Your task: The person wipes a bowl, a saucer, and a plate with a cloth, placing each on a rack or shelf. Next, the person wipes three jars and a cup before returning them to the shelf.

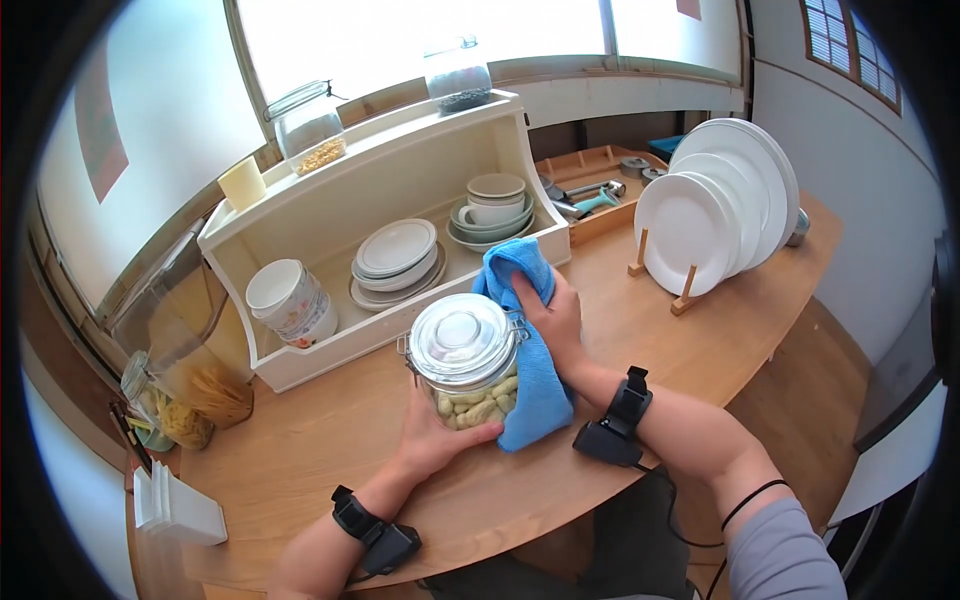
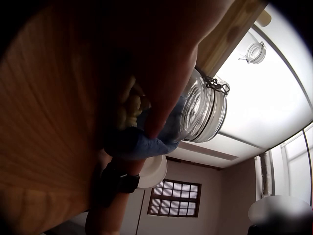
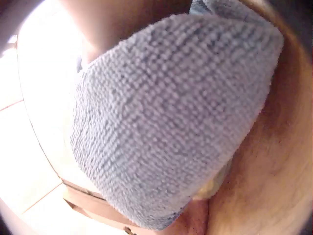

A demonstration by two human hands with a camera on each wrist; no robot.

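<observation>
A glass jar with a clamp lid [image 1: 463,345] holds pale green, nut-like pieces and stands at the table's front, lid closed. My left hand [image 1: 432,432] grips its lower left side, the thumb across the front. My right hand [image 1: 556,318] holds a blue cloth [image 1: 540,385] bunched at the top against the jar's right side, its end hanging down. In the left wrist view the jar [image 2: 203,110] shows beyond my left hand [image 2: 164,73]. The cloth [image 3: 171,112] fills most of the right wrist view.
A cream shelf [image 1: 330,370] behind holds cups, stacked plates and bowls, with jars on top. White plates [image 1: 685,235] stand in a wooden rack at right. A utensil tray [image 1: 600,225] sits behind them. Pasta jars [image 1: 185,425] and white containers [image 1: 180,508] stand at left.
</observation>
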